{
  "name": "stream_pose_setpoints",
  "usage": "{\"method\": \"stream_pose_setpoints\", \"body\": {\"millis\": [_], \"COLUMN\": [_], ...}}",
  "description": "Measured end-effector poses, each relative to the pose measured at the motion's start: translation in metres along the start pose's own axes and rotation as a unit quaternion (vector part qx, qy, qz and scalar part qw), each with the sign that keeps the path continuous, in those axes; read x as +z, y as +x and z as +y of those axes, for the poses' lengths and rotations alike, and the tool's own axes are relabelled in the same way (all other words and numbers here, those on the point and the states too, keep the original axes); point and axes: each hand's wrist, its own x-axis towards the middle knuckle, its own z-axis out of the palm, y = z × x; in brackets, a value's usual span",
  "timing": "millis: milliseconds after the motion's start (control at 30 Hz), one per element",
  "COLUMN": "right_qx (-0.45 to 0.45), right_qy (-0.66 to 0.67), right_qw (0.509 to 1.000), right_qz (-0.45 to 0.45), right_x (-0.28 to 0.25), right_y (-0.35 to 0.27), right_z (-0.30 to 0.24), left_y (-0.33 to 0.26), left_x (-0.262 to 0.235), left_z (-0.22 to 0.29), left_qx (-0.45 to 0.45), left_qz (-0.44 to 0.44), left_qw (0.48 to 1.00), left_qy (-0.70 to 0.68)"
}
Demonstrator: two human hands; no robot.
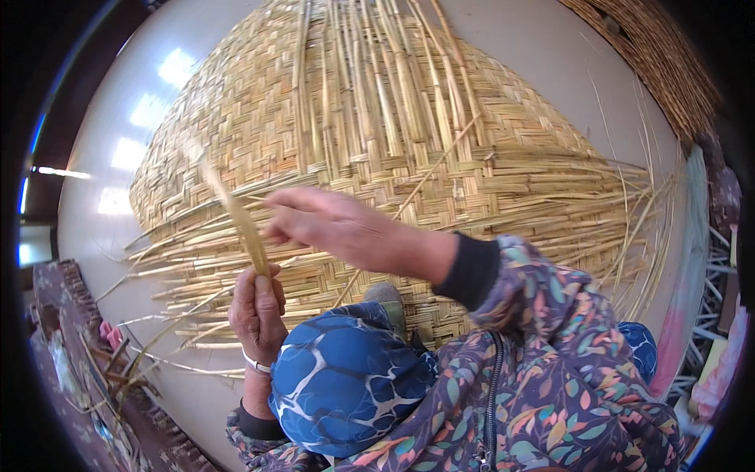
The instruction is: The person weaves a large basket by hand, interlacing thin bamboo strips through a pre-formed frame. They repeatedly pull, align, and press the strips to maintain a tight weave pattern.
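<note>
My left hand (258, 311), with a pale band at its wrist, is closed around the lower end of a flat reed strip (245, 228). The strip stands up and leans to the left, its far end smeared by motion. My right hand (338, 224) is just right of the strip, above the mat. Its fingers are partly bent and apart, slightly blurred, with nothing visible between them. Beneath both hands spreads a woven reed mat (228, 118), its weave a zigzag pattern. Loose reed ends (550, 189) stick out across it to the left and right.
Several long reeds (377, 71) lie lengthwise on the mat's far part. A bundle of brown stalks (653, 55) is at the far right. Patterned dark cloth (86, 377) with odds and ends sits at the left. My blue-covered knee (346, 385) and shoe (385, 303) are close by.
</note>
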Motion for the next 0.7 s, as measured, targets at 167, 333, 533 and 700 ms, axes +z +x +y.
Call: {"method": "stream_pose_setpoints", "body": {"millis": [167, 333, 533, 700], "right_qx": [0.087, 0.037, 0.073, 0.136], "right_qy": [0.287, 0.379, 0.391, 0.41], "right_qw": [0.954, 0.921, 0.913, 0.898], "right_qz": [0.029, 0.083, 0.095, 0.083], "right_x": [0.016, 0.001, 0.017, -0.015], "right_y": [0.012, 0.005, -0.009, -0.034], "right_z": [0.003, 0.022, 0.038, 0.041], "left_y": [0.006, 0.003, 0.007, 0.006], "left_x": [-0.001, 0.016, 0.029, 0.023], "left_z": [-0.02, -0.036, -0.049, -0.038], "left_qx": [-0.02, 0.021, -0.115, -0.215], "left_qz": [-0.056, -0.003, 0.053, 0.005], "left_qw": [0.996, 0.979, 0.99, 0.952], "left_qy": [0.061, 0.201, 0.067, -0.22]}}
